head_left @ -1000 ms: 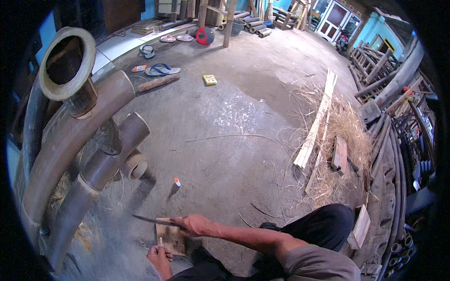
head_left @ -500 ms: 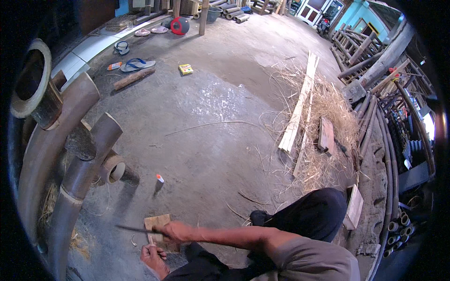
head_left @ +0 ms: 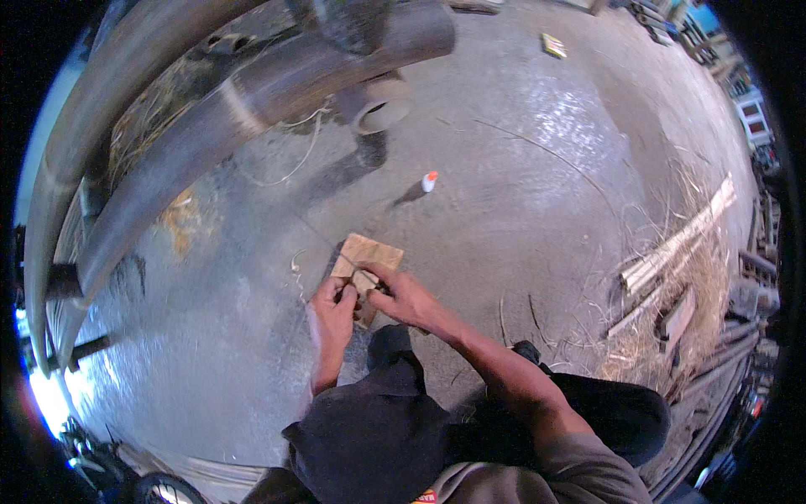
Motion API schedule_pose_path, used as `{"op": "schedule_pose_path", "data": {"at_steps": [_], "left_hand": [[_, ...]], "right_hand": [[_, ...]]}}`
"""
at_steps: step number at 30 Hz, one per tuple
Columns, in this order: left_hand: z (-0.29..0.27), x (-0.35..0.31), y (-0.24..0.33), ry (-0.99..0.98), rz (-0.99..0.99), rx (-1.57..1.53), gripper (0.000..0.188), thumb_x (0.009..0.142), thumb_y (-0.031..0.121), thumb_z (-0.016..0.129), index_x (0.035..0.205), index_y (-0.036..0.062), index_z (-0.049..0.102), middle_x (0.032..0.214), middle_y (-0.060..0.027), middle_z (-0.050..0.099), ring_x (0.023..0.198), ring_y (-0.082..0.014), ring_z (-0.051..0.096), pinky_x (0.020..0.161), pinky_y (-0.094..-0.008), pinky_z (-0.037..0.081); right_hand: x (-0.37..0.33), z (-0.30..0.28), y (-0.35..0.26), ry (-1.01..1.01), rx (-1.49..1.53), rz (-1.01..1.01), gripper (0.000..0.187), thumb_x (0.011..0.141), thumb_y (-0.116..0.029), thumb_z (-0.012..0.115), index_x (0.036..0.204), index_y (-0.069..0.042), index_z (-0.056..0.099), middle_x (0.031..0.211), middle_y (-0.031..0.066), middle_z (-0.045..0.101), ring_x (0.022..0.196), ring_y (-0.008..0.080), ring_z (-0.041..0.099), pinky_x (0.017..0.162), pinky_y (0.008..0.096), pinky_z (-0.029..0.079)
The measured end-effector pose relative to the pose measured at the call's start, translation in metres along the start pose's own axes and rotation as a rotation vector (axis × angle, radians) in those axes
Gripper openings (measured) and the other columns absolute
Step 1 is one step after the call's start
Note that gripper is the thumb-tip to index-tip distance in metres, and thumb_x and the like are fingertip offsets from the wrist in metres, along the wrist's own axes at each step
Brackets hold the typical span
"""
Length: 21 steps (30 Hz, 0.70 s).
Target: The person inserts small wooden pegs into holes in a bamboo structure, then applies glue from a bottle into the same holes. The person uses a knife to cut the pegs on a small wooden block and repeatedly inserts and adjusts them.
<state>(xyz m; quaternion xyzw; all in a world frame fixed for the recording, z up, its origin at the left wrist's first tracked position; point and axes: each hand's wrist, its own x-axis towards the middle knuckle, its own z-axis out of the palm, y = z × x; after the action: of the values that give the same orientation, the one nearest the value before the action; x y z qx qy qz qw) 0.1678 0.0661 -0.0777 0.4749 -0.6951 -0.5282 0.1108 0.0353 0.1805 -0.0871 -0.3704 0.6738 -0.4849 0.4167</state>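
Note:
A flat wooden block (head_left: 375, 249) lies on the floor in front of my knees. Over it, my right hand (head_left: 401, 296) is closed round the handle of a long thin knife (head_left: 329, 239), whose blade points away to the upper left and is blurred. Close beside it, at the block's left edge, my left hand (head_left: 334, 307) is closed in a pinch. A small pale piece (head_left: 364, 280), perhaps bamboo, shows on the block between the two hands. The fingers hide most of what my left hand grips.
Thick bamboo poles (head_left: 277, 92) cross the upper left. A small white bottle with an orange cap (head_left: 429, 181) stands on the concrete floor beyond the block. Pale split strips (head_left: 680, 239) lie with shavings at the right. A yellow packet (head_left: 553, 45) lies farther off.
The view has swung left and down, so block and hands appear nearer the middle. My right hand has come closer to my left, and the knife now slants up-left instead of lying nearly level.

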Motion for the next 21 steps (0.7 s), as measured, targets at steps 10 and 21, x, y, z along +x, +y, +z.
{"op": "schedule_pose_path", "data": {"at_steps": [10, 21], "left_hand": [[-0.007, 0.001, 0.001, -0.142, -0.234, -0.425, 0.020, 0.096, 0.014, 0.059, 0.095, -0.0043, 0.067, 0.079, -0.0076, 0.068, 0.062, -0.0116, 0.063, 0.050, -0.0256, 0.051], [-0.016, -0.003, 0.012, -0.109, -0.280, -0.436, 0.015, 0.098, 0.010, 0.059, 0.091, -0.0007, 0.066, 0.070, -0.0049, 0.063, 0.052, -0.0094, 0.058, 0.043, -0.0236, 0.044]], "right_hand": [[0.004, -0.003, -0.012, -0.086, -0.147, 0.133, 0.058, 0.089, -0.022, 0.065, 0.142, -0.004, 0.048, 0.097, 0.0274, 0.070, 0.084, 0.0439, 0.071, 0.073, 0.0492, 0.056], [0.004, 0.007, -0.010, -0.058, -0.609, -0.036, 0.067, 0.086, -0.024, 0.069, 0.146, -0.014, 0.042, 0.088, 0.0201, 0.072, 0.076, 0.0425, 0.070, 0.065, 0.0512, 0.056]]}}
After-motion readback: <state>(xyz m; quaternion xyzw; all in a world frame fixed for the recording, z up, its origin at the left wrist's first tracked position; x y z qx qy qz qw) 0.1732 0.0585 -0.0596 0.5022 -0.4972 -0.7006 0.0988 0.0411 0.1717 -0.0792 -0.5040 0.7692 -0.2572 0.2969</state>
